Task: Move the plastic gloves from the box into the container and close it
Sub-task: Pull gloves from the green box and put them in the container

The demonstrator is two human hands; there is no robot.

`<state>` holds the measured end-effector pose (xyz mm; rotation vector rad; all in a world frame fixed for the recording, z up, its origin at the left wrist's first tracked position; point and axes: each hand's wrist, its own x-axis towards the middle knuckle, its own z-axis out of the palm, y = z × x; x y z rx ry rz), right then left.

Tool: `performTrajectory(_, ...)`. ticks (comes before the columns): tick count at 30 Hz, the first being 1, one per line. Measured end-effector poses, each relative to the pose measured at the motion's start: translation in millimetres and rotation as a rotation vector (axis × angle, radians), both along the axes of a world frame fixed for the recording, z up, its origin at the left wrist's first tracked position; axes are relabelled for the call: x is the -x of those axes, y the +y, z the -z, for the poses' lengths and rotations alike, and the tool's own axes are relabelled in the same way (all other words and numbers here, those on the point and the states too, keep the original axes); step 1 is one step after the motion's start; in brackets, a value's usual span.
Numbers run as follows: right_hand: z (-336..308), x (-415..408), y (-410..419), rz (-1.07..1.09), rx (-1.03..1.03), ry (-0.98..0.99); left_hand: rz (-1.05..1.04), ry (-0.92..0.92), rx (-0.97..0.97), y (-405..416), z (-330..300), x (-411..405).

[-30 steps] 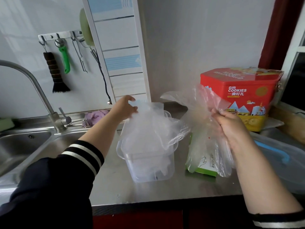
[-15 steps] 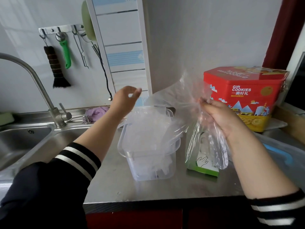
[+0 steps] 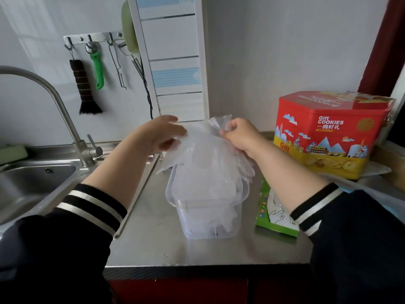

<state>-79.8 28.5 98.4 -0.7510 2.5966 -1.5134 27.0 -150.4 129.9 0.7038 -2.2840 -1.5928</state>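
Right hand (image 3: 238, 137) pinches plastic gloves (image 3: 203, 159) hiding the container (image 3: 210, 218) mouth; left hand (image 3: 162, 134) lies spread on them.

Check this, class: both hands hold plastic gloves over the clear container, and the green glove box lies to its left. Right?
Not quite. The head view shows the green glove box lying to the right of the container, not left. Both hands, left and right, do hold the gloves over it.
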Motion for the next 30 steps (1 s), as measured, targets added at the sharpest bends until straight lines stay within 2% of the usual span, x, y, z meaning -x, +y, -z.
performTrajectory(2,10.2,0.0,-5.3,0.027,-0.190,0.116,-0.025,-0.167,0.370,-7.2,13.0,-0.2)
performTrajectory(3,14.8,-0.8,-6.7,0.042,-0.269,0.158,-0.019,-0.204,0.492,-6.8,19.5,-0.7)
performTrajectory(9,24.8,-11.3,-6.0,0.066,-0.561,0.382,0.052,-0.218,0.736,-6.6,58.3,14.9)
performTrajectory(13,23.3,-14.9,-2.3,0.027,-0.657,0.481,0.076,-0.281,0.940,-6.0,60.5,17.6)
performTrajectory(15,18.4,-13.8,2.2,0.047,-0.612,0.486,0.066,-0.259,1.085,-1.6,53.1,16.7)
performTrajectory(18,7.1,-13.6,22.7,0.118,-0.421,0.522,0.035,-0.130,1.229,15.9,29.7,11.0)
performTrajectory(20,4.5,-14.6,44.9,0.152,-0.256,0.564,0.192,-0.117,1.225,29.8,15.0,8.7)
performTrajectory(22,9.1,-16.1,65.9,0.166,-0.114,0.580,0.428,-0.230,1.207,45.0,8.2,8.1)
performTrajectory(24,21.2,-15.7,82.0,0.156,-0.049,0.564,0.597,-0.430,1.177,56.4,12.9,13.9)
performTrajectory(27,44.3,-14.4,98.7,0.117,-0.020,0.481,0.688,-0.656,1.137,58.5,36.6,33.6)
performTrajectory(30,62.3,-12.5,112.1,0.075,0.005,0.398,0.709,-0.719,1.093,53.7,64.9,50.8)
